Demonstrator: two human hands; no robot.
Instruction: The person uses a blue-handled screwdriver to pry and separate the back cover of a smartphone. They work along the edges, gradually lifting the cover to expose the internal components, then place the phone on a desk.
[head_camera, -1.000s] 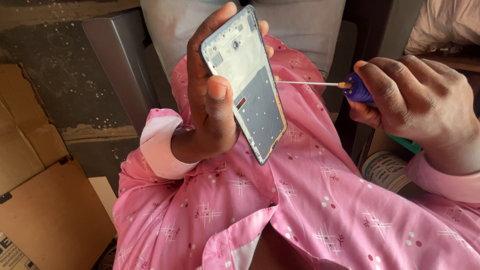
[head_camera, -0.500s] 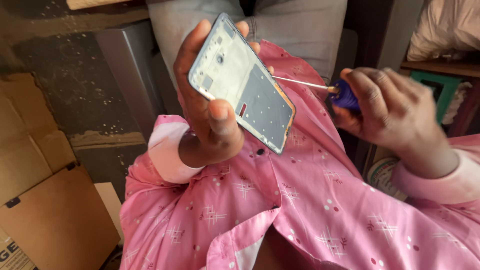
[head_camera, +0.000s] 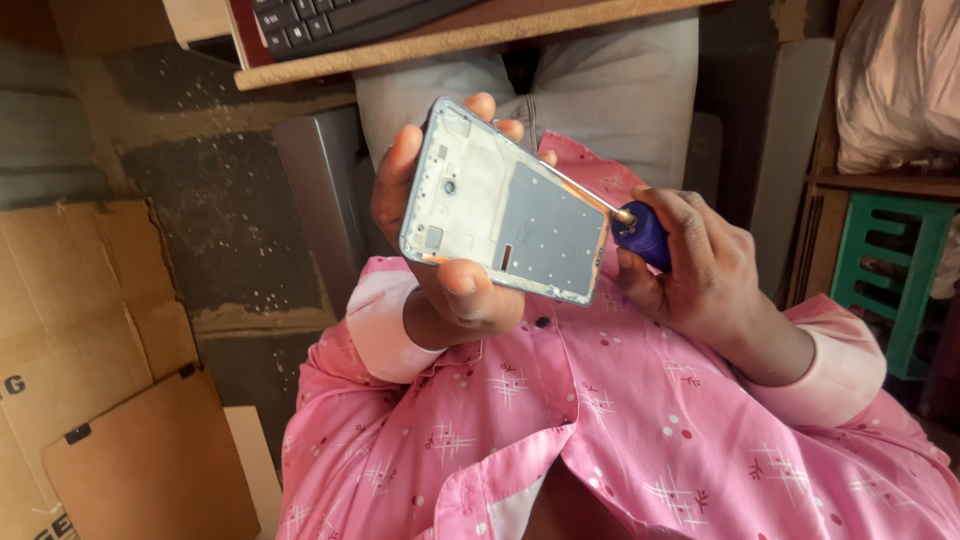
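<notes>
We see the left hand wrapped around a bare phone frame, a pale silvery-blue shell with a grey panel in its middle, held up over the lap and tilted so that its inner face is toward us. The thumb presses on the lower edge, while the fingertips curl over the top edge from behind. The right hand is closed on a small screwdriver with a dark blue handle — its thin metal shaft runs up and to the left, behind the frame's right edge, and we cannot tell where the tip lands because the frame hides it. Both hands are just beside each other, in front of the chest of a pink shirt printed with small white and red marks, its paler cuffs at both wrists. Above the hands a wooden shelf juts out with a black keyboard lying on it. To the left, flattened brown cardboard leans against the rough wall — and at the far right stands a green plastic stool.
</notes>
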